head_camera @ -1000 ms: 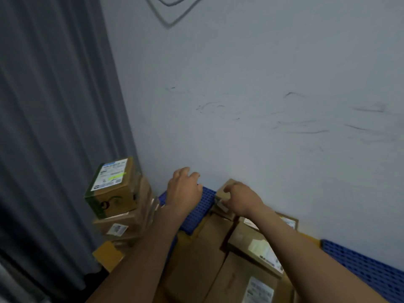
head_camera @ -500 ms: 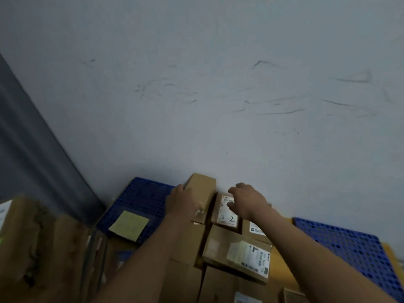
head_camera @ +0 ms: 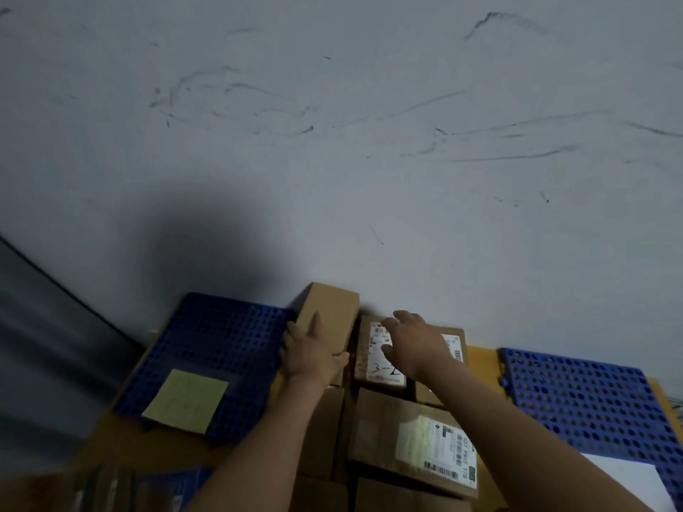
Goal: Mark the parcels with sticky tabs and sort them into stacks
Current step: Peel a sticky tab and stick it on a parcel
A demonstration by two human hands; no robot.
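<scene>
Left grip (head_camera: 312,354): lies flat on the near end of the plain box (head_camera: 332,312). Fingers are fairly straight and spread over the top, thumb out along the near edge, not curled round it. The far end of the plain box meets the wall (head_camera: 332,142).

Right grip (head_camera: 412,343): hovers over the 3-2 box (head_camera: 373,375), fingers apart and loose, holding nothing. Contact with the label: cannot tell. The 3-2 box sits directly under this grip, just right of the plain box, with "3-2" handwritten on its white label.

Right of the right grip, partly hidden by the wrist: back box (head_camera: 452,341), labelled.

Nearer than both grips, between the forearms: big parcel (head_camera: 384,437), printed label with barcode. More brown parcels lie under the left forearm.

Left of the left grip: left mat (head_camera: 221,334), blue and perforated, its edge at the plain box. A yellow note (head_camera: 184,400) lies on its near part, writing too faint to read.

Well right of the right grip: right mat (head_camera: 591,400), same blue.
</scene>
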